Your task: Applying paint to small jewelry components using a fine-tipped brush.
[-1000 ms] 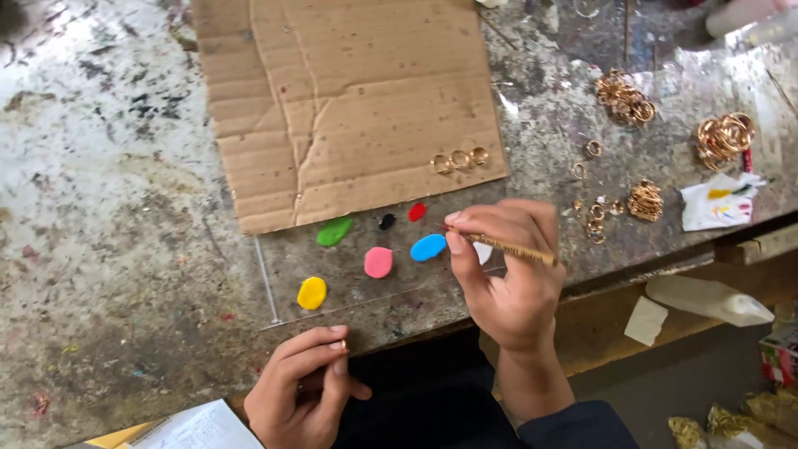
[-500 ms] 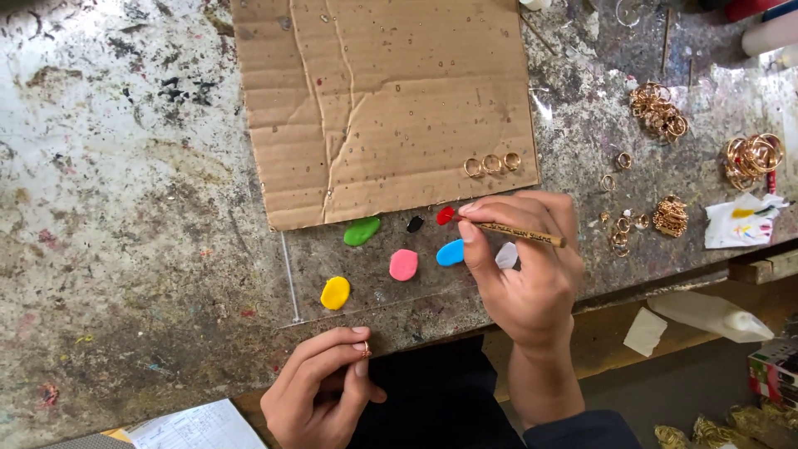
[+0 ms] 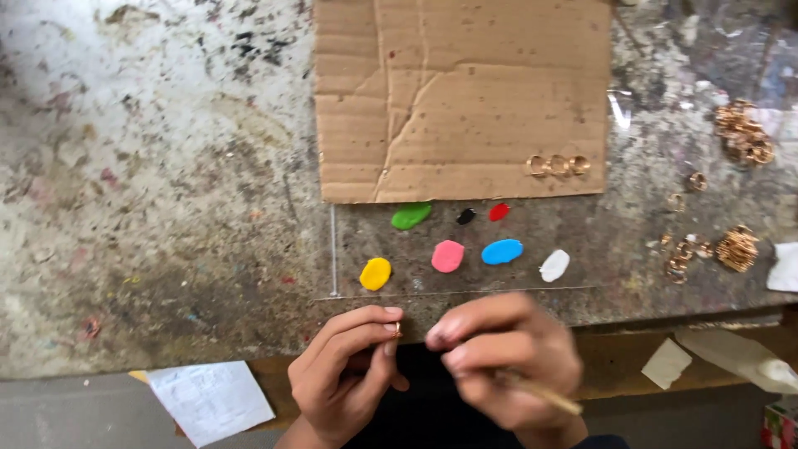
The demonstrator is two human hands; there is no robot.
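Observation:
My left hand (image 3: 345, 374) pinches a small gold ring (image 3: 396, 329) between thumb and forefinger at the table's near edge. My right hand (image 3: 499, 357), blurred, is just right of it with a thin wooden brush (image 3: 540, 395) held in its fingers. Beyond both hands lies a clear sheet (image 3: 582, 287) with paint blobs: yellow (image 3: 375, 273), pink (image 3: 447, 256), blue (image 3: 501, 251), white (image 3: 554, 265), green (image 3: 411, 216), black (image 3: 466, 216) and red (image 3: 499, 211).
A cardboard piece (image 3: 465, 91) lies behind the paint, with three gold rings (image 3: 557, 165) on its near right corner. More gold rings (image 3: 736, 248) lie in heaps at the right. A white paper (image 3: 212, 399) sits below the paint-stained table's edge.
My right hand has drawn back from the blue paint to the table's near edge, next to my left hand. My left hand now pinches a small ring. The view shifted left.

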